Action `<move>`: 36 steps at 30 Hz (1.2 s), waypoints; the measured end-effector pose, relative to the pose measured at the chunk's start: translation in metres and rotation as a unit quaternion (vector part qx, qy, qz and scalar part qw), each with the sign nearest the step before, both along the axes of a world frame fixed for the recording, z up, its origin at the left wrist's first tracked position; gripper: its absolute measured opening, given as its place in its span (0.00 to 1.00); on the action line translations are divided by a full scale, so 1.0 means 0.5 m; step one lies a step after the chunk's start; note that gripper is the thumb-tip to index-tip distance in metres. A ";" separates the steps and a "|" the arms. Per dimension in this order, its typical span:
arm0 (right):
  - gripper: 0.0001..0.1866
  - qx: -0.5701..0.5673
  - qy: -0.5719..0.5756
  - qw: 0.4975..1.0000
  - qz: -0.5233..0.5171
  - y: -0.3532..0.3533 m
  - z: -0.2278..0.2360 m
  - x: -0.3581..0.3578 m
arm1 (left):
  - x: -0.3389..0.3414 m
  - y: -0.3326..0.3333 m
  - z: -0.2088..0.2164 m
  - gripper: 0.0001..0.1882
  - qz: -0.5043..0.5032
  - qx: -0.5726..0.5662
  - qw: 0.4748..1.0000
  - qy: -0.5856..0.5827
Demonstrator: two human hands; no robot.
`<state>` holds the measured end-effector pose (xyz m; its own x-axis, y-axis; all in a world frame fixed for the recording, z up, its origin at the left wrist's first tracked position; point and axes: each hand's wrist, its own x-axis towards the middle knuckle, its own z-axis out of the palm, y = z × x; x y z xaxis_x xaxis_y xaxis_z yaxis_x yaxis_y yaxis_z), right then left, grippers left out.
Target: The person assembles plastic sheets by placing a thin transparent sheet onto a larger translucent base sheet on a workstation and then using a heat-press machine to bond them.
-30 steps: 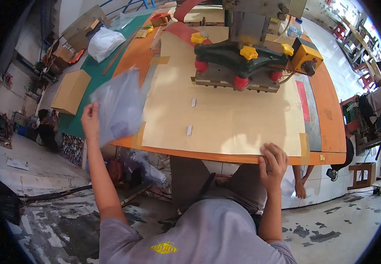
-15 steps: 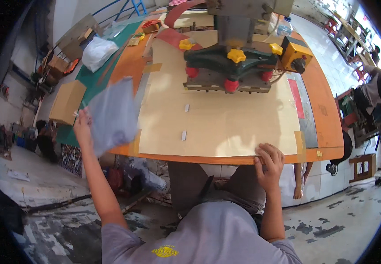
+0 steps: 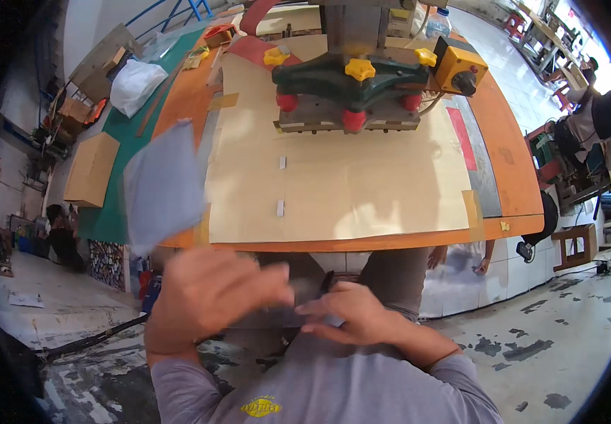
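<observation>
Both hands are close together in front of my body, below the table's near edge. My left hand [image 3: 210, 290] is smeared by motion, its fingers curled and pointing toward the right hand. My right hand [image 3: 355, 311] has its fingers bent together toward the left one; what lies between the fingertips is too small and blurred to name. A translucent grey-blue sheet or bag [image 3: 164, 187] rests on the table's left side. Two small white pieces [image 3: 282, 163] lie in a column on the beige sheet [image 3: 362, 191], which is taped to the orange tabletop [image 3: 507, 166].
A press head with yellow knobs [image 3: 358, 69] and red feet stands over the beige sheet. Beside it is a yellow control box [image 3: 459, 67]. A cardboard box [image 3: 92, 169] and a white bag [image 3: 136, 86] sit on the green mat. Another person's hand [image 3: 484, 266] shows beneath the table, right.
My left hand has let go of the grey-blue sheet and come in to my body. My right hand has left the table edge and moved in beside it. The view has shifted slightly.
</observation>
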<state>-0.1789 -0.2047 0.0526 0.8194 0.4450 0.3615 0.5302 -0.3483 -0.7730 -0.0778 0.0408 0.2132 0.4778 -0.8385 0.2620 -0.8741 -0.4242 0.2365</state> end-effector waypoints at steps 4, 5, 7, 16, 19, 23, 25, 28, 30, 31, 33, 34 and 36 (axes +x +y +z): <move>0.16 0.205 0.128 0.942 -0.234 -0.060 -0.021 -0.015 | 0.046 -0.059 -0.125 0.26 0.064 -0.129 0.953 -0.268; 0.16 0.236 0.166 0.910 -0.299 -0.086 -0.032 -0.014 | 0.038 -0.068 -0.170 0.30 0.048 -0.125 0.977 -0.164; 0.19 0.279 0.201 0.849 -0.401 -0.143 -0.055 0.005 | 0.014 -0.092 -0.266 0.34 0.039 -0.121 0.990 -0.054; 0.26 0.073 0.079 0.806 -0.581 -0.252 -0.084 0.004 | 0.019 -0.204 -0.459 0.41 0.065 -0.050 0.994 0.068; 0.20 -0.104 -0.041 0.815 -0.569 -0.283 -0.101 0.011 | 0.038 -0.209 -0.451 0.42 0.121 -0.055 0.989 0.057; 0.21 -0.124 -0.060 0.828 -0.544 -0.302 -0.138 0.019 | 0.041 -0.215 -0.450 0.41 0.144 -0.053 0.987 0.054; 0.21 -0.194 -0.047 0.821 -0.536 -0.301 -0.142 0.014 | 0.043 -0.221 -0.449 0.41 0.154 -0.057 0.985 0.045; 0.21 -0.214 -0.051 0.824 -0.523 -0.304 -0.147 0.011 | 0.054 -0.223 -0.446 0.40 0.150 -0.060 0.986 0.042; 0.21 -0.208 -0.048 0.827 -0.520 -0.309 -0.152 0.010 | 0.059 -0.221 -0.447 0.40 0.149 -0.062 0.986 0.041; 0.21 -0.202 -0.046 0.830 -0.518 -0.309 -0.154 0.010 | 0.060 -0.220 -0.447 0.40 0.149 -0.064 0.986 0.040; 0.21 -0.192 -0.046 0.833 -0.517 -0.309 -0.152 0.010 | 0.060 -0.220 -0.447 0.40 0.149 -0.068 0.986 0.040; 0.20 -0.182 -0.047 0.835 -0.517 -0.310 -0.149 0.009 | 0.060 -0.221 -0.447 0.41 0.150 -0.073 0.985 0.040; 0.21 -0.191 -0.038 0.836 -0.513 -0.306 -0.138 0.009 | 0.058 -0.218 -0.439 0.41 0.146 -0.075 0.986 0.039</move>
